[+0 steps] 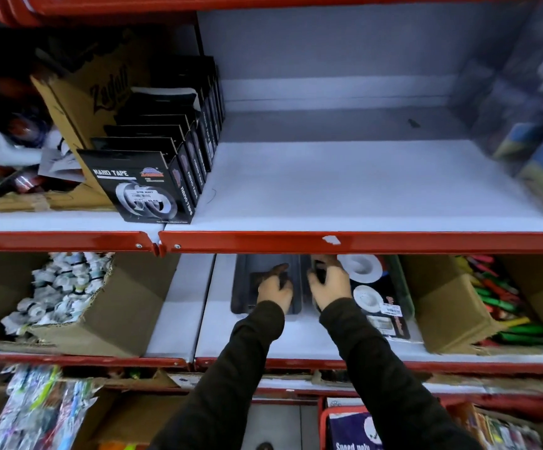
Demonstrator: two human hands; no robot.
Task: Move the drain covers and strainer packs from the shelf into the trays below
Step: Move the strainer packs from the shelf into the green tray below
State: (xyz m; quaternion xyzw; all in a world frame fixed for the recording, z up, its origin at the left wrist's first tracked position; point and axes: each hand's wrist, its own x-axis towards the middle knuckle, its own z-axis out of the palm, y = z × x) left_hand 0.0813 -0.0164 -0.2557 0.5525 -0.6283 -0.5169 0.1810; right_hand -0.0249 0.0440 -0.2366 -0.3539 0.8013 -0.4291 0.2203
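Observation:
On the lower shelf, a black tray (243,287) lies flat, and my left hand (275,289) presses down on a dark flat drain cover (256,277) inside it. Just to the right, my right hand (328,285) curls around another dark piece (318,269) at the edge of a second tray (404,297). That tray holds a strainer pack (377,306) with two white round strainers and a price label. The white upper shelf (328,190) above my hands is bare in its middle. The red shelf lip hides the backs of both trays.
Black nano tape boxes (143,186) stand in a row on the upper shelf's left. Blurred packets (536,151) sit at its right. Cardboard boxes flank the trays: white rolls (59,287) on the left, coloured pens (497,303) on the right. A red basket (338,414) sits below.

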